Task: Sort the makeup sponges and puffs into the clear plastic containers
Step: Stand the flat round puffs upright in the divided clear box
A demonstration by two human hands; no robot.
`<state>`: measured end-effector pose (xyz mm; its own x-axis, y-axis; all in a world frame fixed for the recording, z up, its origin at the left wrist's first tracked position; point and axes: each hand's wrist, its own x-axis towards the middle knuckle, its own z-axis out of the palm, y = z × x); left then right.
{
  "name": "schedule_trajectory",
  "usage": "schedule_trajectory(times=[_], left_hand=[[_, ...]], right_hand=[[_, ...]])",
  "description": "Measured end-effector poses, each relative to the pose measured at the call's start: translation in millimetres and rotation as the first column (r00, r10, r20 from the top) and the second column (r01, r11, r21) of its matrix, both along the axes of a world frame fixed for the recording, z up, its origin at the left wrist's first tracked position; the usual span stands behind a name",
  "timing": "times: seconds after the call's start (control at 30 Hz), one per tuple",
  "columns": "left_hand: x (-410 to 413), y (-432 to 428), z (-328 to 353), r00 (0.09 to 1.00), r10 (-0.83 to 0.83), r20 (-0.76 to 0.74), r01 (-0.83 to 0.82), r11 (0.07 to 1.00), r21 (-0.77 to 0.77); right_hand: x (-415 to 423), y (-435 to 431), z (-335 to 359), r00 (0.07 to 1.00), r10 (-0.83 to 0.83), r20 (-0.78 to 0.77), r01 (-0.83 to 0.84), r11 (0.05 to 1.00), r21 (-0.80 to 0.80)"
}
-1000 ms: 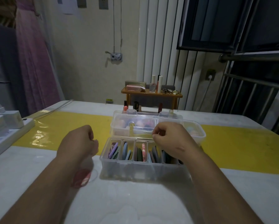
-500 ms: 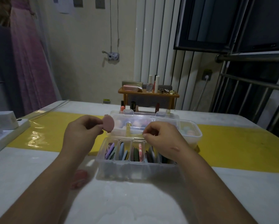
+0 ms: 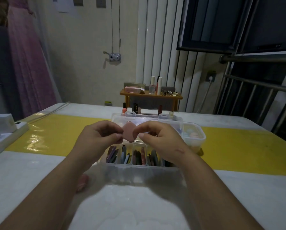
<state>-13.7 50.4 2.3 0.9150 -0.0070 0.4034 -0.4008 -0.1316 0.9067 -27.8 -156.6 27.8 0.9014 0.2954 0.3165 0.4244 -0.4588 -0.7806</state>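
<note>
A flat pink puff is held up above the clear divided container. My left hand pinches its left edge and my right hand pinches its right edge. The container's compartments hold several flat puffs standing on edge in purple, blue, dark and pink. Its open lid stands behind my hands. A second clear tub with round pastel sponges sits at the right rear. Another pink puff lies on the table beside my left forearm.
A white power strip with adapters lies at the left table edge. A small wooden shelf with bottles and lipsticks stands behind the containers. A yellow strip crosses the white table.
My left hand lifted a pink puff from the table and carried it right to the middle. My right hand rose from the container and took the puff's other edge.
</note>
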Motion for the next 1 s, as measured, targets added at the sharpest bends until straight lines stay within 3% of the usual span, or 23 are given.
schedule_trajectory(times=[0.2,0.43,0.6,1.0], left_hand=[[0,4,-1,0.999,0.031,0.019,-0.032,0.999,0.029],[3,9,-2,0.993,0.118,0.026,-0.12,0.988,0.093],[6,14,-4,0.988,0.151,0.03,-0.153,0.985,0.081],[10,19,-6,0.984,0.177,-0.011,-0.176,0.982,0.069]], right_hand=[[5,-20,9,0.99,-0.14,0.011,0.139,0.987,0.075],[7,-48,17,0.916,-0.4,0.029,0.401,0.912,-0.091],[8,-54,19,0.862,-0.507,0.004,0.496,0.841,-0.215],[3,-52,21,0.842,-0.531,-0.093,0.406,0.738,-0.54]])
